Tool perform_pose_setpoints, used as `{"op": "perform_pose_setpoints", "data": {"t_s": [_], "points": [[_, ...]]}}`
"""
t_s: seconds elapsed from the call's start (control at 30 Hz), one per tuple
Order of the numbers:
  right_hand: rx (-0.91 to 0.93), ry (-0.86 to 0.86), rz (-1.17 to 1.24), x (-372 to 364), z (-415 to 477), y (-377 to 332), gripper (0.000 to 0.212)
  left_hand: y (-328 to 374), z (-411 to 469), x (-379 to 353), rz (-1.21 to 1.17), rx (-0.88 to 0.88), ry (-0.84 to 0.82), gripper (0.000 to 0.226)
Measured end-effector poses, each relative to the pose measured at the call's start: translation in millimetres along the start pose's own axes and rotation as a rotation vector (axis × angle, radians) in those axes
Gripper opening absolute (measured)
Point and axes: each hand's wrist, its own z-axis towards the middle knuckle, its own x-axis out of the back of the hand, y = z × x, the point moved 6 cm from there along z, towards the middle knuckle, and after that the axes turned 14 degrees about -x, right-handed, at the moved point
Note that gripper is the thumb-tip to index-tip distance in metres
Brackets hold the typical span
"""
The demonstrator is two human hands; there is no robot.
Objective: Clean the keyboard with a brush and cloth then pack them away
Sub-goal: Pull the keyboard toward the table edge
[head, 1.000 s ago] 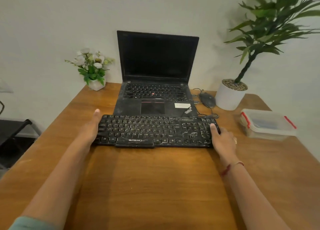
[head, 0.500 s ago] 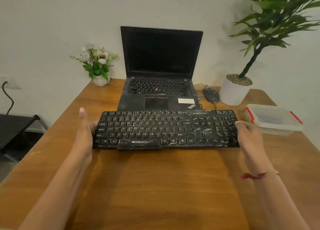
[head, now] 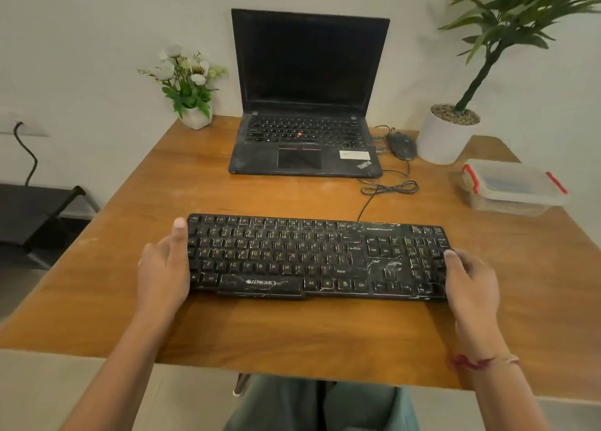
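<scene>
Head view: a black keyboard (head: 318, 258) lies across the near half of the wooden table (head: 292, 333), its long side parallel to the front edge, and a hand holds each end.

The left hand (head: 164, 268) is at the left end. Its thumb is stretched along the top left corner of the keys and its palm is against the end. The other fingers are hidden under the hand, so the grip is narrow and closed on the keyboard's edge.

The right hand (head: 471, 281) takes the right end in the same way. Its thumb is on the number keys and its fingers are curled around the edge, out of sight. Whether the keyboard rests on the table or is lifted a little, I cannot tell.

The keyboard's cable (head: 387, 188) runs back in a loose coil. Behind it an open laptop (head: 309, 105) stands with a dark screen, and a mouse (head: 401, 144) lies just beside it. A closed clear box (head: 514, 187) with red clips sits at the right, well apart from the keyboard. What it contains is too blurred to tell.
</scene>
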Motion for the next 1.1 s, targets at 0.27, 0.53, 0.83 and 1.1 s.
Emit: {"op": "perform_pose_setpoints", "data": {"t_s": [0.27,0.53,0.83,1.1], "points": [[0.049,0.045,-0.054,4.8,-12.6,0.5,0.063,8.5,-11.4,2.6,0.109,-0.113,0.022,0.066],[0.073,0.097,0.024,13.8,-26.0,-2.5,0.044,-7.7,-12.8,7.8,0.182,-0.073,0.113,0.073],[0.133,0.086,-0.096,9.9,-27.4,-5.6,0.045,-12.9,-14.3,6.8,0.137,-0.032,0.151,0.091],[0.067,0.055,0.038,15.1,-23.2,-1.9,0.028,-7.7,-18.5,12.2,-0.032,0.02,0.214,0.078]]}}
